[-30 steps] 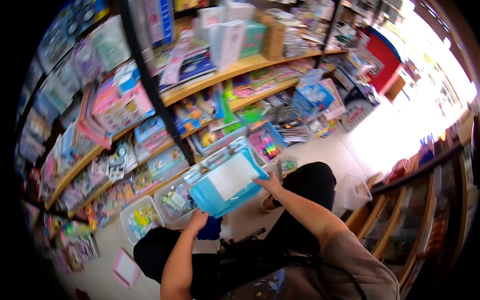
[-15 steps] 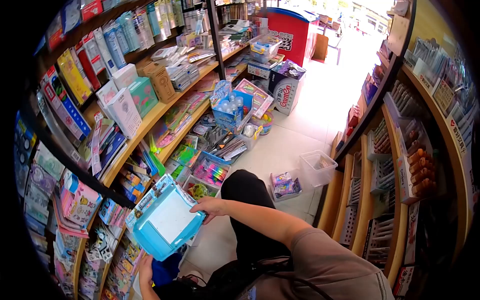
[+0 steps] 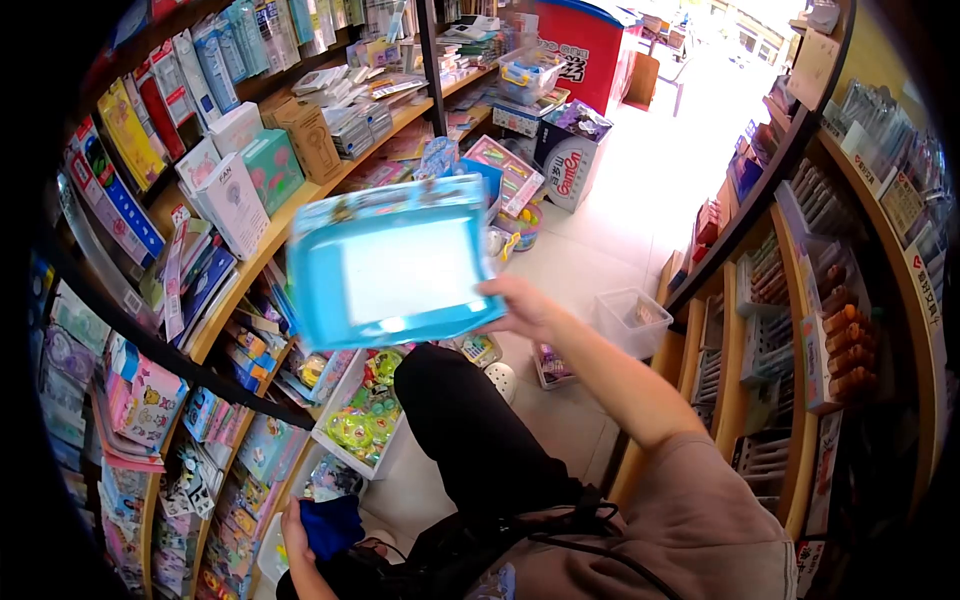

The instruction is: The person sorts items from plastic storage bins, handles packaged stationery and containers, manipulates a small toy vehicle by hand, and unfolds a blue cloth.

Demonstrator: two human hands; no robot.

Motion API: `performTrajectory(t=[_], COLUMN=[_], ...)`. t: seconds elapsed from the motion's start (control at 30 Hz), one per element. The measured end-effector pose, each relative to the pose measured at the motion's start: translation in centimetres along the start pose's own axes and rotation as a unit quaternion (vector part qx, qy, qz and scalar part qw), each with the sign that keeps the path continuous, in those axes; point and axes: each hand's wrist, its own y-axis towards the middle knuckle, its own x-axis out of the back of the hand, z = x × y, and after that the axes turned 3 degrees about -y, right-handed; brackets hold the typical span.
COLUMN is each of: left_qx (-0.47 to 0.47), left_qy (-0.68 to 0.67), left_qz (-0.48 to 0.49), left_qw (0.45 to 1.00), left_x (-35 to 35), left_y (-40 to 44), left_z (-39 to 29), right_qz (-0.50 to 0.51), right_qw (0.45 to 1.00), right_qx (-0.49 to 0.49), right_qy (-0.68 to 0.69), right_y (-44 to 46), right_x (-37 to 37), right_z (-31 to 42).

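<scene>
A light blue cardboard display box (image 3: pixel 465 300) with a white inner bottom is tilted toward me in the air, blurred by motion. My right hand (image 3: pixel 520 306) grips its right edge, thumb and fingers closed on the rim. Nothing lies inside the box. Low at the left, my left hand (image 3: pixel 297 535) is closed at a dark blue cloth (image 3: pixel 333 526); its fingertips are partly hidden. Just below the raised box, a white bin (image 3: pixel 325 440) holds bright green and yellow packets.
Stocked shelves (image 3: pixel 262 262) run along the left, and wooden shelves (image 3: pixel 718 430) with pens stand on the right. A clear plastic bin (image 3: pixel 634 322) sits on the tiled floor. Farther off are a Gamen carton (image 3: pixel 568 165) and a red chest (image 3: pixel 585 55). My knee (image 3: pixel 455 425) juts into the aisle.
My right hand has lifted the light blue box up and to the right, turning it more level. The bin of green packets shows more now. My left hand stays low by the cloth.
</scene>
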Motion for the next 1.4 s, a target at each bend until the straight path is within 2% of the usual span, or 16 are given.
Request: performTrajectory(t=[0.13, 0.33, 0.43, 0.53, 0.57, 0.7, 0.9, 1.0, 1.07, 1.2, 1.3, 1.4], left_qx=[-0.006, -0.008, -0.014, -0.019, 0.005, 0.016, 0.021, -0.018, -0.023, -0.025, 0.014, 0.001], left_qy=[0.040, 0.044, 0.079, 0.081, 0.090, 0.093, 0.076, 0.085, 0.086, 0.089, 0.094, 0.104], left_qz=[-0.001, 0.017, 0.008, 0.012, 0.015, 0.022, 0.037, -0.038, -0.038, -0.033, 0.020, 0.033], left_qw=[0.999, 0.999, 0.997, 0.996, 0.996, 0.995, 0.996, 0.995, 0.995, 0.995, 0.995, 0.994], left_x=[-0.6, -1.7, -1.4, -2.0, -2.7, -1.0, -0.1, -0.1, 0.4, 0.1, 0.3, 0.0], left_y=[0.0, -0.5, -0.2, -1.1, -2.3, -1.1, -1.4, -1.0, -0.3, -0.8, -1.1, -1.5], left_z=[-0.8, -2.0, -1.4, -1.9, -3.2, -1.4, -0.9, 0.3, 1.1, 0.6, -0.1, -0.7], right_qz=[-0.106, -0.285, -0.420, -0.481, -0.524, -0.591, -0.585, -0.567, -0.553, -0.539, -0.537, -0.524], right_qw=[0.993, 0.956, 0.901, 0.859, 0.826, 0.727, 0.664, 0.645, 0.622, 0.628, 0.621, 0.622], right_qx=[0.048, 0.042, 0.037, 0.029, 0.018, 0.069, 0.100, 0.106, 0.089, 0.115, 0.117, 0.117], right_qy=[-0.033, -0.051, -0.100, -0.173, -0.207, -0.343, -0.455, -0.501, -0.547, -0.549, -0.559, -0.570], right_y=[-4.3, -11.9, -14.5, -15.4, -15.3, -14.8, -13.7, -13.5, -13.6, -13.7, -13.9, -14.1], right_x=[7.5, 17.8, 19.2, 25.0, 25.6, 27.5, 24.5, 25.0, 24.6, 23.4, 22.9, 23.0], right_z=[1.3, -1.1, -3.2, -7.3, -8.2, -11.9, -13.1, -13.9, -14.2, -14.3, -14.4, -14.7])
